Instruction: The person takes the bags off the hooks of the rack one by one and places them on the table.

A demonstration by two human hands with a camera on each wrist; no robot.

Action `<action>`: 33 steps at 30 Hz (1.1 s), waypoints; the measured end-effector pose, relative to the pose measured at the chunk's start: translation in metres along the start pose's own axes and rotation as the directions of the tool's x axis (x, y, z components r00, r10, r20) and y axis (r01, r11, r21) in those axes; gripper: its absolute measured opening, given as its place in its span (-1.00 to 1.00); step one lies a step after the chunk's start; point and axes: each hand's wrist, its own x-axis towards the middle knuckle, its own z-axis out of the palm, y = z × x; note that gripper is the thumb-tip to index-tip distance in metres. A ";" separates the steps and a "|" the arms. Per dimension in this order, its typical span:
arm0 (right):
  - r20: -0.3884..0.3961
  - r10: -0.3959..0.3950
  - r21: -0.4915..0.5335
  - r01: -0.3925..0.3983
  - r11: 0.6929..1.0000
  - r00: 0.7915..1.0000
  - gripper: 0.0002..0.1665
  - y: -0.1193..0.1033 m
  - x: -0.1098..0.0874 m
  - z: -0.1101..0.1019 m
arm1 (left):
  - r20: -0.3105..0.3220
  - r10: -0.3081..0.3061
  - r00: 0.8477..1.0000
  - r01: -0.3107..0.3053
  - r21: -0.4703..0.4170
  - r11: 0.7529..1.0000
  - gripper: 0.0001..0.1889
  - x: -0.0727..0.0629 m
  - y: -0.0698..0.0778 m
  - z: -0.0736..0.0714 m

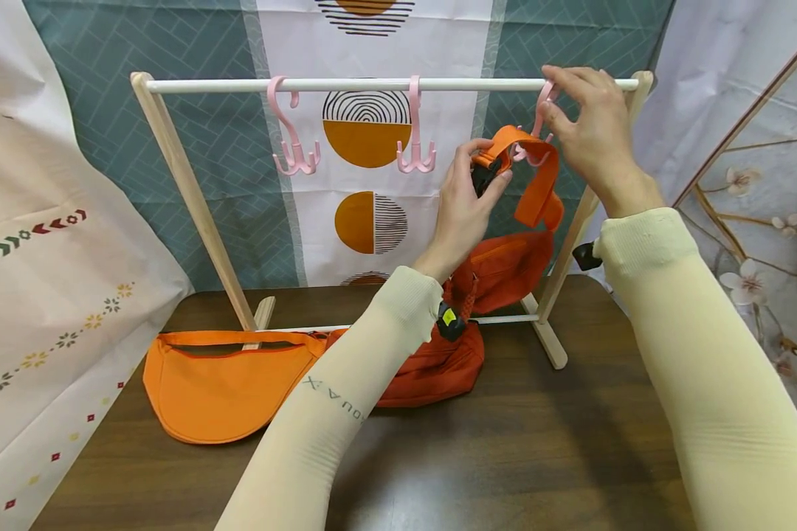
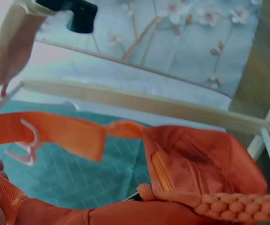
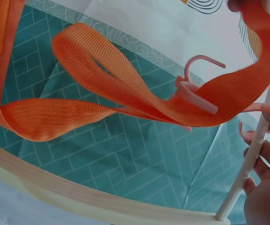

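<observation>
My left hand (image 1: 463, 199) pinches the black buckle (image 1: 482, 177) and the orange webbing strap (image 1: 538, 193) beside it. From that strap hangs a red-orange waist bag (image 1: 513, 267), low behind my left wrist. The strap passes across the prongs of the rightmost pink hook (image 3: 199, 97). At the top rail (image 1: 478, 85), my right hand (image 1: 594, 122) holds the upper part of this hook between thumb and fingers. In the left wrist view, the bag's braided handle (image 2: 240, 206) runs along the bottom.
Two more pink hooks, one at left (image 1: 297, 158) and one in the middle (image 1: 415, 155), hang on the rail of the wooden rack (image 1: 195, 192). A bright orange crescent bag (image 1: 232, 391) and a red bag (image 1: 432, 376) lie on the brown table (image 1: 505, 457).
</observation>
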 end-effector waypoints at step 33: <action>0.008 -0.016 0.107 0.015 0.994 1.000 -0.33 -0.010 -0.014 -0.008 | 0.219 0.044 0.975 -0.037 -0.036 0.999 -0.55 -0.010 0.024 -0.022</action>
